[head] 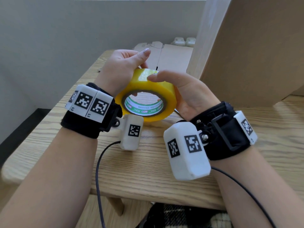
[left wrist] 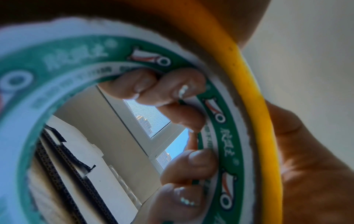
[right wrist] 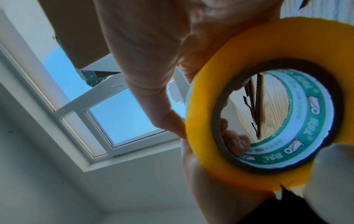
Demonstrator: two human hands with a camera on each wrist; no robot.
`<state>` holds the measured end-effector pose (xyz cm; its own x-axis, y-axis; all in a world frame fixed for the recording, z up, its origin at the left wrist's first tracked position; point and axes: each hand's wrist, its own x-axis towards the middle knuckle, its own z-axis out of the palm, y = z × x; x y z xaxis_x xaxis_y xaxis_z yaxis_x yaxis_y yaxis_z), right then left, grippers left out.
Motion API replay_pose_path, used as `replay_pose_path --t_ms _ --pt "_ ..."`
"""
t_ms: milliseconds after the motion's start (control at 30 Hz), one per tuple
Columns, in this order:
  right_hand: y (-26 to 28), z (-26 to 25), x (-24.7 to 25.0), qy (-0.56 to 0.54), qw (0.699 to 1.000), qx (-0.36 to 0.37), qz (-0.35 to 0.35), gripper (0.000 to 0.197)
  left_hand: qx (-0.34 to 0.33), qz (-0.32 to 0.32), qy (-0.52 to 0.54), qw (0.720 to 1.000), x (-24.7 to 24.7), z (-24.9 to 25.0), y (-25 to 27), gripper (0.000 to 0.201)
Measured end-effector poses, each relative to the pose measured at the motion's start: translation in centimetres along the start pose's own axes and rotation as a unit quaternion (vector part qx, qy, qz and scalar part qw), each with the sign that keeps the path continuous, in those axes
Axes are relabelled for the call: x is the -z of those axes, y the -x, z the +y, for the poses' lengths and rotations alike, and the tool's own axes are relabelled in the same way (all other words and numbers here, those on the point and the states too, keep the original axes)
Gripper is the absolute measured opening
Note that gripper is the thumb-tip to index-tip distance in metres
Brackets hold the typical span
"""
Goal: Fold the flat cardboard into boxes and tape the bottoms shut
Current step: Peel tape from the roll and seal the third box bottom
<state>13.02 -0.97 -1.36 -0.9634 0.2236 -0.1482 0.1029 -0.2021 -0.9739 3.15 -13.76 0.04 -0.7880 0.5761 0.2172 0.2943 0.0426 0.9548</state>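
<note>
A yellow tape roll (head: 166, 94) with a green and white printed core is held just above the wooden table (head: 148, 170), tilted towards me. My left hand (head: 125, 66) grips its far left side, thumb raised. My right hand (head: 187, 94) grips the right side, with its thumb lying on the roll's outer face. Fingertips (left wrist: 172, 86) of both hands curl inside the core (left wrist: 76, 53). The roll (right wrist: 199, 121) fills the right wrist view, with fingers (right wrist: 235, 144) hooked in the hole. A stack of flat cardboard (head: 176, 55) lies at the table's far edge.
A large brown cardboard box (head: 255, 55) stands upright at the right, close to my right hand. Black cables (head: 98, 170) run from both wrist units over the table's near edge. A grey wall stands behind, and a window (right wrist: 118, 113) shows above.
</note>
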Motion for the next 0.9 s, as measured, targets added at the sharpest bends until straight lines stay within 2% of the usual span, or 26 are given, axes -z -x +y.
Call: replay_pose_path --t_ms 100,200,333,500,600,800,900 --pt "-0.1 0.09 0.4 -0.033 0.999 -0.022 -0.028 0.059 0.0 0.0 -0.005 1.0 -0.04 0.24 0.12 0.041" --pt "-0.07 -0.2 0.5 -0.091 0.995 -0.023 -0.033 0.035 0.004 -0.001 0.002 1.0 0.02 0.28 0.24 0.041" --pt "0.19 -0.19 0.53 -0.086 0.995 -0.038 -0.035 0.061 0.004 -0.006 0.003 1.0 0.08 0.26 0.24 0.041" --pt "0.27 -0.28 0.62 -0.088 0.995 -0.034 -0.043 0.051 0.0 -0.008 -0.003 1.0 0.22 0.13 0.16 0.041" --pt "0.23 -0.41 0.69 -0.092 0.993 -0.039 -0.061 0.057 -0.002 -0.008 -0.012 1.0 0.19 0.16 0.14 0.04" --pt "-0.29 0.05 0.78 -0.059 0.997 -0.029 -0.027 0.048 -0.006 -0.007 -0.027 1.0 0.09 0.19 0.19 0.039" --pt "-0.52 0.32 0.7 -0.047 0.998 -0.024 -0.024 0.058 -0.01 -0.003 -0.025 1.0 0.09 0.17 0.18 0.04"
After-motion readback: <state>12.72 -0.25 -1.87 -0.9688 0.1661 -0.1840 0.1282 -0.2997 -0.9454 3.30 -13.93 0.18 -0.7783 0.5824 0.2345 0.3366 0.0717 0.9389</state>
